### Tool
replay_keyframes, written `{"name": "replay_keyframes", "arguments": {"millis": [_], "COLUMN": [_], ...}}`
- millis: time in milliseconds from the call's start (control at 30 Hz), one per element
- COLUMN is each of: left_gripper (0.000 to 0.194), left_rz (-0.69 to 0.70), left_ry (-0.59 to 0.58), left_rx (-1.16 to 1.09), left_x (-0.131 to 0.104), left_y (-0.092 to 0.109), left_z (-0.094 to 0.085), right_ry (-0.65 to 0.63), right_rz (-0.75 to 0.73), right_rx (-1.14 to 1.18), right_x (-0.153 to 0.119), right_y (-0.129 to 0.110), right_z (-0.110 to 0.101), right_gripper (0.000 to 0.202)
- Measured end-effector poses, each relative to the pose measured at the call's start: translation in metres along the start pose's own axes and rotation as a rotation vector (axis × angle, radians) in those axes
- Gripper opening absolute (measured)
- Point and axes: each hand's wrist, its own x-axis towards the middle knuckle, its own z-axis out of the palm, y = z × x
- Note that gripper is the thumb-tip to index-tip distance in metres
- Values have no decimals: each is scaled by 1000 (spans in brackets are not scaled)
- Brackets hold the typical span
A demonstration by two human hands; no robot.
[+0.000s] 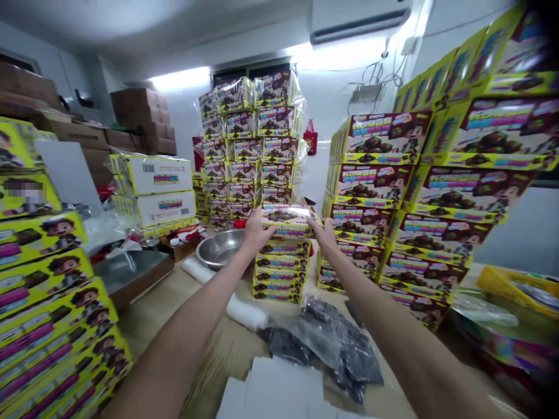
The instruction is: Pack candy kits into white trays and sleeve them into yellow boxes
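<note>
Both my arms reach forward to a yellow and brown printed box on top of a short stack of matching boxes. Around its left end my left hand is closed, with the thumb on the front. My right hand grips the right end of the same box. The box looks level and sits on or just above the stack; I cannot tell whether they touch. Behind it rises a tall stack of wrapped boxes.
More box stacks stand on the right, and others on the left. A steel bowl lies left of the short stack. Nearer are a plastic roll, dark plastic-wrapped packets and white cards. A yellow basket stands far right.
</note>
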Motion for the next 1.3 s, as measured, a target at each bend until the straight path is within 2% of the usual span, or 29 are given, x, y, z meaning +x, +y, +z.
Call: {"name": "replay_keyframes", "arguments": {"millis": [100, 200, 300, 367, 433, 500, 600, 700, 733, 767, 833, 867, 933, 1033, 1067, 1133, 1200, 1300], "left_gripper": [59, 61, 70, 78, 81, 76, 57, 37, 33, 30, 27, 27, 26, 27, 29, 34, 39, 50], "left_rz": [-28, -42, -68, -90, -112, -135, -193, -292, -340, -392, -484, -516, -551, -600, -627, -690, -754, -857], "left_ry": [-82, -94, -100, -94, -99, -148, -283, -449, -497, -533, -561, -557, -533, -476, -445, -376, -338, -403], "left_rx": [-64, -76, -114, -151, -171, -181, -223, -263, -283, -306, -351, -365, -369, -364, -360, -355, -373, -503], "left_x": [7, -4, -21, -36, -58, -90, -154, -223, -243, -262, -292, -304, -319, -330, -332, -334, -335, -339], "left_y": [-30, -47, -45, -36, -24, -11, 6, 17, 19, 20, 22, 22, 22, 21, 21, 22, 29, 47], "left_z": [24, 34, 28, 17, -1, -23, -61, -95, -104, -112, -125, -131, -141, -154, -157, -159, -154, -130], "right_ry": [-74, -142, -130, -50, -30, -137, -472, -871, -952, -994, -999, -981, -958, -987, -969, -845, -638, -423], "right_rz": [105, 167, 202, 169, 63, -23, 4, -16, -61, -110, -206, -230, -240, -156, -75, 155, 385, 572], "right_rx": [11, 16, 9, -26, -67, -89, -122, -263, -347, -450, -674, -764, -819, -553, -421, -157, 117, 488], "right_x": [21, 23, 7, -19, -65, -133, -263, -390, -425, -454, -493, -504, -513, -508, -505, -501, -499, -500], "right_y": [22, 41, 47, 44, 36, 26, 6, -14, -19, -24, -30, -33, -37, -38, -37, -32, -27, -21], "right_z": [13, 15, 7, -4, -17, -32, -48, -46, -41, -35, -24, -20, -19, -34, -41, -56, -67, -76], "right_gripper": [34, 32, 36, 40, 38, 31, 21, 24, 34, 53, 85, 87, 70, 30, 26, 33, 35, 34]}}
